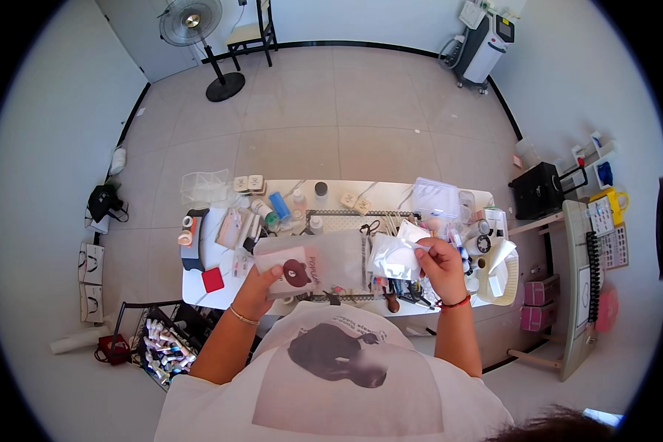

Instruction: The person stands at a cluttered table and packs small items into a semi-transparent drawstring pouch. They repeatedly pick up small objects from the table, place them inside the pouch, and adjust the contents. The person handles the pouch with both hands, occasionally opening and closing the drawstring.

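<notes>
My left hand (261, 290) grips one end of a long translucent plastic pouch (337, 257), printed with a brown bear head. At the pouch's other end, my right hand (443, 268) pinches the corner of a small clear plastic packet (393, 257) with something white inside. The packet lies beside or just over the pouch's far end; I cannot tell whether it is partly inside. Another white packet (413, 231) shows just behind it. Both hands are above a white marble-patterned table (201, 293). Below them, a wire-edged mesh tray (331, 219) is partly hidden by the pouch.
Bottles, a blue roll (279, 206), a clear plastic box (435, 197) and a cream basket (511, 282) crowd the table. A red square (212, 280) lies at left. A cart (163, 348) of small bottles stands by my left arm. A standing fan (221, 83) is across the room.
</notes>
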`<state>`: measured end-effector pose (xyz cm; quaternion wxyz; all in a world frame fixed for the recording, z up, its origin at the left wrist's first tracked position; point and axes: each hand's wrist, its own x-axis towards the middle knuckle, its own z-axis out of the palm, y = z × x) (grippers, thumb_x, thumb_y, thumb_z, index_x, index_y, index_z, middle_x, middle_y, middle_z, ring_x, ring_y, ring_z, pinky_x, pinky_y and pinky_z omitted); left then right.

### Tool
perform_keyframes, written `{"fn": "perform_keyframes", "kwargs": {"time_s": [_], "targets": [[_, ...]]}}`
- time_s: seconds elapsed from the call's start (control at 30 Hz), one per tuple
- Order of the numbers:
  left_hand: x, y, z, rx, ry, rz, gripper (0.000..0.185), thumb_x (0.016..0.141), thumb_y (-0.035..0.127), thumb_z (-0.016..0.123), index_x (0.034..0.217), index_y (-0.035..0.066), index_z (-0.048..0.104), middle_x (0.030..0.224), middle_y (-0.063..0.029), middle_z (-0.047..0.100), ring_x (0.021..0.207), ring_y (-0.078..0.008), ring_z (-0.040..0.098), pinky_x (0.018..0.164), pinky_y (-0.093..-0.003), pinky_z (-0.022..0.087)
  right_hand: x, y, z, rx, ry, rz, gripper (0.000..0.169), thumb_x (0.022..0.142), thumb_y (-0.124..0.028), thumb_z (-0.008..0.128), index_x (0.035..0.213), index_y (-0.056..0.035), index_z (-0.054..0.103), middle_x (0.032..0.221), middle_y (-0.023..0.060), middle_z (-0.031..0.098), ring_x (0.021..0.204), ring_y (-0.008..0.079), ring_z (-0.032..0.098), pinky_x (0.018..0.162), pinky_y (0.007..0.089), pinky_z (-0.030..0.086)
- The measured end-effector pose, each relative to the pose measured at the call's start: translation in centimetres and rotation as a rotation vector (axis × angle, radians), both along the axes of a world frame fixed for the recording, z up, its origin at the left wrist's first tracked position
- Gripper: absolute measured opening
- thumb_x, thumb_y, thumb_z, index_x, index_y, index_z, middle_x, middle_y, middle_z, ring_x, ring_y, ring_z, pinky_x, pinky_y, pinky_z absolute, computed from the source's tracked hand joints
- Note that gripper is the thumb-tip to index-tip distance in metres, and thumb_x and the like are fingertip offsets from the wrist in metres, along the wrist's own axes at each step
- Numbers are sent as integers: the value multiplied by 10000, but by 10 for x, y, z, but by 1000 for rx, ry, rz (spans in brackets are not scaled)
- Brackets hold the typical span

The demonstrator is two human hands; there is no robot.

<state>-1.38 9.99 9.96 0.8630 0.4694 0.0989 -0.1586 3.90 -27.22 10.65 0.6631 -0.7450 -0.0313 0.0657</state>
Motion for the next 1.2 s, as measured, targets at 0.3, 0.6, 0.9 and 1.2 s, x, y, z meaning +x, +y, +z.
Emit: {"fn": "perform_keyframes", "kwargs": {"time_s": [0.3, 0.6, 0.9, 1.2], "targets": [[-1, -4, -14, 92, 0, -77, 736, 793, 353, 800, 1377, 56, 464, 1271, -85, 604, 1166, -206, 595, 977, -366, 503, -9, 37, 20, -3, -20, 143, 121, 929, -18, 639, 1046, -15, 673, 702, -17, 619, 584, 30, 527, 517, 198, 407], [2, -13, -12, 42, -13, -132, 696, 811, 239, 791, 1389, 41, 456, 1306, -80, 573, 1222, -200, 525, 1043, -356, 422, -15, 52, 0, 221, 174, 201, 135, 929, -7, 588, 1051, -17, 645, 681, -31, 585, 551, 20, 496, 475, 201, 373], [1, -14, -6, 32, -47, -119, 680, 832, 249, 769, 1394, 32, 453, 1321, -85, 566, 1231, -197, 518, 1046, -355, 416, -15, 51, -1, 370, 323, 160, 158, 926, 4, 566, 1059, -29, 646, 687, -21, 592, 531, 27, 485, 440, 201, 351], [3, -18, -2, 71, -28, -129, 725, 806, 289, 787, 1393, 33, 446, 1304, -103, 595, 1198, -211, 571, 1021, -356, 462, -17, 57, -4, 301, 250, 209, 113, 948, -59, 574, 1017, -18, 654, 679, -3, 610, 489, 47, 513, 386, 209, 360]]}}
